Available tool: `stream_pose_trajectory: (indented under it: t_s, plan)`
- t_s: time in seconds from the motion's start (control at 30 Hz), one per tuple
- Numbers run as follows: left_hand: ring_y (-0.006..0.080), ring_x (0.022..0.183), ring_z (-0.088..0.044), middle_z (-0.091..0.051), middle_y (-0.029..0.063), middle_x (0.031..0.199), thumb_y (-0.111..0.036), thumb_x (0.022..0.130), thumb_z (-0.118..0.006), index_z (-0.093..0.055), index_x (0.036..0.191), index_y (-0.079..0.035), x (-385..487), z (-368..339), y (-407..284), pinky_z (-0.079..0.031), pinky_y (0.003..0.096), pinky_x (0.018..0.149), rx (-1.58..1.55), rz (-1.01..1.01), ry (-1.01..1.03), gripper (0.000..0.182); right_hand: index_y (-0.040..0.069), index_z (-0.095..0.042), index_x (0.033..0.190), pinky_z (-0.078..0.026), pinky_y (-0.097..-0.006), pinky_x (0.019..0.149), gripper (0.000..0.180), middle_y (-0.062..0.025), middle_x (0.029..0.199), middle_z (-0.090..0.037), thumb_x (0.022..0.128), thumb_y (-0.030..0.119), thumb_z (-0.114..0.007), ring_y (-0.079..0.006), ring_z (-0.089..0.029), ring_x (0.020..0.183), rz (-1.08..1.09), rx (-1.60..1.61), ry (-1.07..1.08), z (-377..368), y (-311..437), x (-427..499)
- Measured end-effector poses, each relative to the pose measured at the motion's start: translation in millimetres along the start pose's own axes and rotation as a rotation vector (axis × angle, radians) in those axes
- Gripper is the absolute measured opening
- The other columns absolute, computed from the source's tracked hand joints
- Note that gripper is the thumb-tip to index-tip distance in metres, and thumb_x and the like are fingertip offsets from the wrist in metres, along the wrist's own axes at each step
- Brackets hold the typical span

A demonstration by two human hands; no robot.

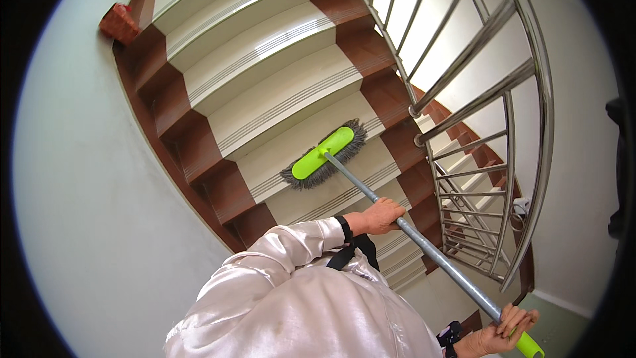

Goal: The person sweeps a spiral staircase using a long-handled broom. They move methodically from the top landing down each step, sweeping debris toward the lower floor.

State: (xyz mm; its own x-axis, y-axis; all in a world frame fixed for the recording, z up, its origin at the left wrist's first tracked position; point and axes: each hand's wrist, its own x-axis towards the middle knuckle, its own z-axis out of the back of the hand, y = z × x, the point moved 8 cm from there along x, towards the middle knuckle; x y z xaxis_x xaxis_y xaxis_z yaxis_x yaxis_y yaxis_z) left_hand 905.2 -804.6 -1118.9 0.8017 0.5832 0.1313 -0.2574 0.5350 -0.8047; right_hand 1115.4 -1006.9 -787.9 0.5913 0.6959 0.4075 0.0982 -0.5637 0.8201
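Note:
A dust mop with a bright green plate (323, 153) and grey fringe (357, 145) rests on a cream stair tread (271, 164), tilted across it near the grooved front edge. Its grey metal pole (447, 266) slants down to the lower right. My left hand (381, 216), with a black band at the wrist, is wrapped around the middle of the pole. Near the top end, my right hand (507, 330) grips the pole just by its green end grip (529, 344). A black strap device is on that wrist too.
Brown-edged stairs run along a white wall (89, 184) on the left. A metal railing (539, 84) curves along the right, with another flight (464, 164) beyond it. A red container (119, 25) stands by the wall at upper left.

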Motion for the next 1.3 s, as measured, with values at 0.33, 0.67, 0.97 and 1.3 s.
stream_pose_trajectory:
  t_s: [0.33, 0.67, 0.97, 1.3]
  plan:
    - [0.0377, 0.096, -0.059, -0.064, 0.0133, 0.092, -0.037, 0.079, -0.075, -0.059, 0.088, -0.012, -145.2, 62.1, 81.6, -0.042, 0.051, 0.081, 0.051, 0.384, -0.176, 0.031, 0.002, -0.052, 0.107, -0.033, -0.0262, 0.054, 0.008, 0.005, 0.051, -0.03, 0.102, 0.008, -0.05, -0.0058, -0.028, 0.042, -0.363, 0.206, 0.195, -70.5, -131.8, 11.5]
    - [0.0392, 0.083, -0.064, -0.066, 0.0122, 0.079, -0.03, 0.077, -0.076, -0.06, 0.087, -0.012, -192.1, 77.7, 109.5, -0.047, 0.051, 0.069, 0.095, 0.56, -0.246, 0.026, 0.006, -0.058, 0.102, -0.033, -0.0278, 0.056, 0.005, 0.0062, 0.052, -0.032, 0.098, 0.007, -0.055, -0.0064, -0.03, 0.043, -0.5, 0.242, 0.285, -130.8, -173.6, 11.8]
    - [0.0388, 0.083, -0.062, -0.063, 0.0112, 0.079, -0.022, 0.074, -0.075, -0.055, 0.083, -0.013, 14.8, 66.0, 49.8, -0.044, 0.0499, 0.07, 0.085, 0.287, -0.368, 0.024, 0.002, -0.055, 0.114, -0.03, -0.0256, 0.063, 0.015, 0.004, 0.061, -0.033, 0.1, 0.005, -0.052, -0.0054, -0.032, 0.052, -0.058, 0.005, 0.138, -52.5, -57.4, 67.4]
    - [0.035, 0.1, -0.054, -0.057, 0.0132, 0.102, -0.018, 0.077, -0.08, -0.055, 0.112, -0.007, 152.9, 130.3, -86.1, -0.044, 0.0442, 0.087, -0.202, -0.165, -0.469, 0.045, 0.008, -0.051, 0.104, -0.031, -0.0258, 0.064, 0.002, 0.0027, 0.063, -0.032, 0.103, 0.009, -0.053, -0.0062, -0.03, 0.057, 0.165, -0.162, 0.147, -102.9, -81.2, 133.9]
